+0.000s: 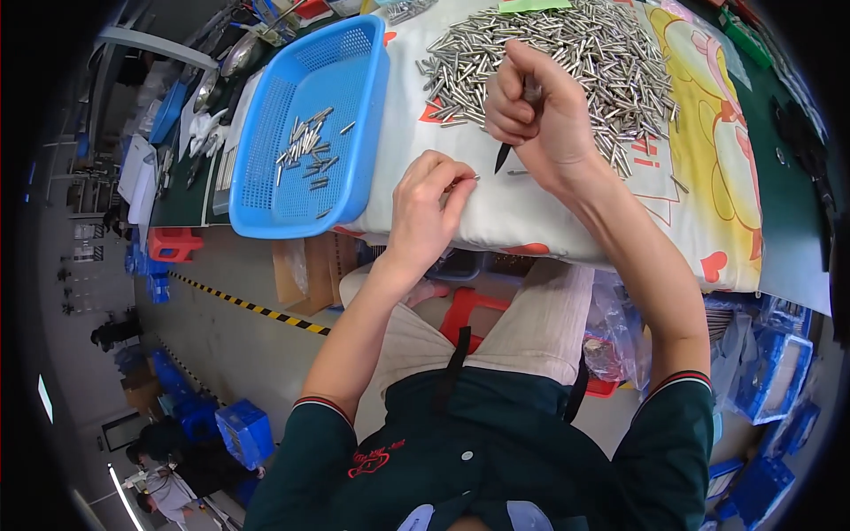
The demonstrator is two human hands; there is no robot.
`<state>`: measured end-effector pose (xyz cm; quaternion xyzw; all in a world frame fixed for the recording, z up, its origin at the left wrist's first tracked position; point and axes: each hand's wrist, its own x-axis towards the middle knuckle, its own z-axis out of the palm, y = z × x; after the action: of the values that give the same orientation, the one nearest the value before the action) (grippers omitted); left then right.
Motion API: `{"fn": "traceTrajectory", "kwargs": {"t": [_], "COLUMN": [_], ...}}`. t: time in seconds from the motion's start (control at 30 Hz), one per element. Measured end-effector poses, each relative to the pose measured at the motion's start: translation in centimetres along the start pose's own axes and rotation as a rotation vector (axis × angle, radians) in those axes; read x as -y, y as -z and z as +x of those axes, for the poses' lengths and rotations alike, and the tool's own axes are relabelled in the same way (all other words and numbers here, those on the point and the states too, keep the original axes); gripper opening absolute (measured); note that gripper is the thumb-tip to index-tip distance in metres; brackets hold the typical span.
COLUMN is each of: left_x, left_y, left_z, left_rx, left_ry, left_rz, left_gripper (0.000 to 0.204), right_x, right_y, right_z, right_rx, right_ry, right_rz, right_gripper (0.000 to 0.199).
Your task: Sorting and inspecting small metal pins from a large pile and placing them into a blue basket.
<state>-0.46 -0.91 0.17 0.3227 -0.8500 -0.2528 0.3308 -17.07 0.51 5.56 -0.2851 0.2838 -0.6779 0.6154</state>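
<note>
My left hand [425, 205] is closed, thumb and fingers pinched on a small metal pin [477, 177] whose bright end shows at the fingertips. Just to its right, my right hand [551, 113] is wrapped round a slim tool with a dark pointed tip [503, 157] that sticks out below the fist; its exact kind cannot be made out. The tip points down toward the cloth, apart from the pin. Behind my right hand lies a big heap of silvery metal pins [611, 53]. A blue perforated basket [365, 150], left of my left hand, holds several similar pins.
A white cloth with yellow and red prints [708, 177] covers the table. Green mat [801, 203] shows at the right edge. A red stool [173, 245] and a striped floor line [248, 303] are at left. Blue crates [768, 376] stand at lower right.
</note>
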Motion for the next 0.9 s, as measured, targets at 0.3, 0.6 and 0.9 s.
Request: {"fn": "traceTrajectory", "kwargs": {"t": [0.3,0.6,0.9], "left_x": [0.2,0.3,0.4], "left_y": [0.0,-0.4,-0.4], "left_z": [-0.3,-0.3,-0.4], "left_rx": [-0.036,-0.077,-0.083], "left_ry": [0.003,0.024,0.022], "left_rz": [0.030,-0.015,-0.019], "left_gripper": [0.007,0.005,0.005], "right_x": [-2.2,-2.2,-2.8], "right_y": [0.6,0.6,0.5], "right_z": [0.0,-0.2,-0.2], "right_rx": [0.083,0.114,0.062], "right_ry": [0.079,0.055,0.037], "right_rz": [-0.091,-0.023,-0.004], "right_gripper": [0.045,0.045,0.045]}}
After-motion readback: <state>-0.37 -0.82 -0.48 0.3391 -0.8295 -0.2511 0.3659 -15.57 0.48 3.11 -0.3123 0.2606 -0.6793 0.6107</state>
